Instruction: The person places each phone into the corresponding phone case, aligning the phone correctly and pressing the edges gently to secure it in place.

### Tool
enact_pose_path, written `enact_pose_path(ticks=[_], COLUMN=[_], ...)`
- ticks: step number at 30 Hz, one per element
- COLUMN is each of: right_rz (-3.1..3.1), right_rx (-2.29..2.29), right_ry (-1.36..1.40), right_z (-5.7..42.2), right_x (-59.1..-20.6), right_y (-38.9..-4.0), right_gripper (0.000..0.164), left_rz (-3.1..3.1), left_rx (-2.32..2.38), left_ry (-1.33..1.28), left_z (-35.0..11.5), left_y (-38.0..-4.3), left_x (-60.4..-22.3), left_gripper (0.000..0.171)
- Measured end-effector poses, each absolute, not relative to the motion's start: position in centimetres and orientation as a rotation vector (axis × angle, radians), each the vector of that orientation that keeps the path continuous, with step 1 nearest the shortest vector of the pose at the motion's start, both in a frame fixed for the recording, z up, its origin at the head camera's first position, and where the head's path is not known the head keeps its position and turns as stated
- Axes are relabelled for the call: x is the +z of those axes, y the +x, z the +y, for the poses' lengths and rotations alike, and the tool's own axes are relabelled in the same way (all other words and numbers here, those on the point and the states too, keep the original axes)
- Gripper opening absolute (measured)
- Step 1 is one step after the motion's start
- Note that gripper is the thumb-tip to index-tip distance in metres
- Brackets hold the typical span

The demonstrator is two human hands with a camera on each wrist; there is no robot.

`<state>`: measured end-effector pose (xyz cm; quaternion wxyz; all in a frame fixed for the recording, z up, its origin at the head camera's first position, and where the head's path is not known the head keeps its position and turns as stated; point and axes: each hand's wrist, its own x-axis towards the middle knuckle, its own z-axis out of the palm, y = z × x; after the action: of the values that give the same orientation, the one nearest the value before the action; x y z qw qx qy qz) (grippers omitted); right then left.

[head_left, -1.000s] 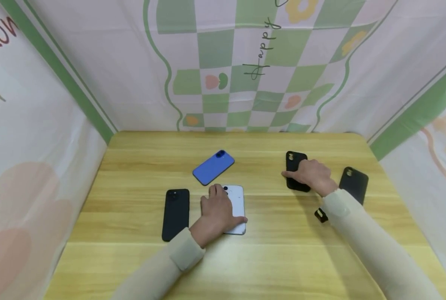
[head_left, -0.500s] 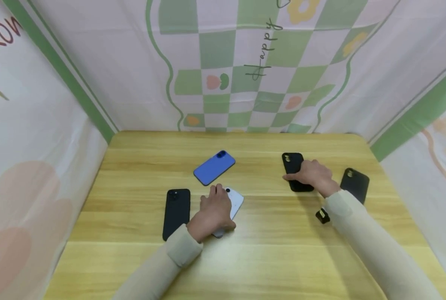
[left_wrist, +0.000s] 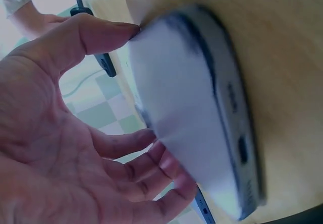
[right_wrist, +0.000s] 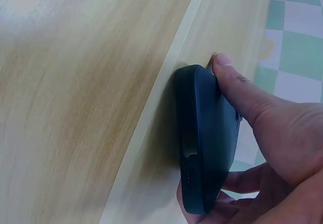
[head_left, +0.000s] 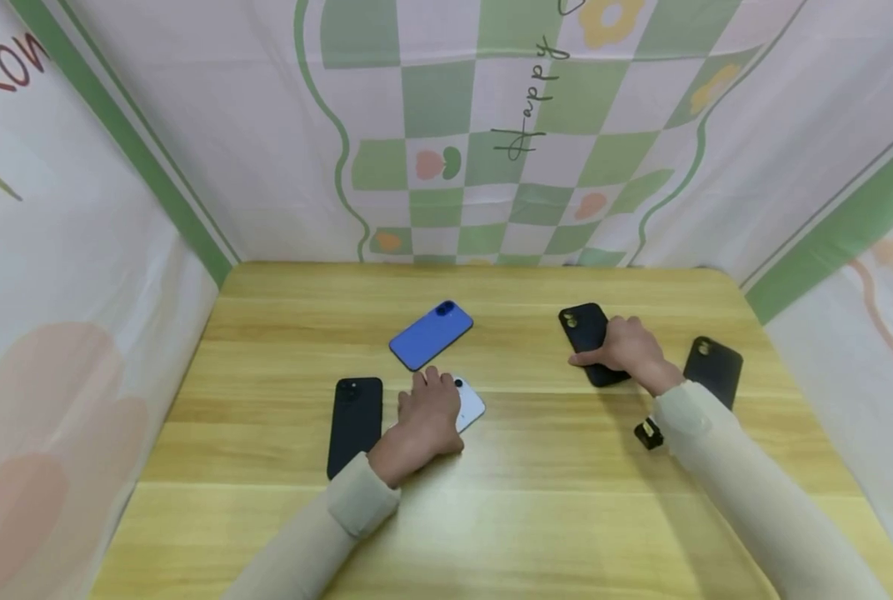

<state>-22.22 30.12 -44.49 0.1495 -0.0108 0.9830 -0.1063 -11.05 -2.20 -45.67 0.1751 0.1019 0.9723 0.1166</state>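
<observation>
left hand grips white phone (black phone, blue phone nearby).

A person's pale-sleeved forearms stretch forward, left hand and right hand palm down, each gripping between thumb and curled fingers.

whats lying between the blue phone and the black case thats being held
Only bare tabletop lies between the blue phone and the black case, seen in the head view; the white phone sits nearer the person.
</observation>
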Motion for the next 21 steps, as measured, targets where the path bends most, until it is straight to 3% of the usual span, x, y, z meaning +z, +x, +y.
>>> enact_pose_path(ticks=[7, 15, 21], right_rz=[2.792, 2.752, 2.703], right_rx=[-0.352, -0.486, -0.55], right_ry=[-0.014, -0.045, -0.088], right_z=[30.2, 31.1, 31.0], right_x=[-44.3, -43.8, -43.0], right_y=[-22.3, -22.6, -22.4], right_gripper=[0.072, 0.061, 0.033], left_rz=[2.788, 2.729, 2.708], left_rx=[0.384, 0.541, 0.642], left_ry=[0.334, 0.308, 0.318], left_z=[-2.6, -3.4, -3.8], left_y=[-11.2, -11.6, -11.6], left_x=[-45.8, -45.9, -45.9], left_gripper=[0.071, 0.082, 0.085])
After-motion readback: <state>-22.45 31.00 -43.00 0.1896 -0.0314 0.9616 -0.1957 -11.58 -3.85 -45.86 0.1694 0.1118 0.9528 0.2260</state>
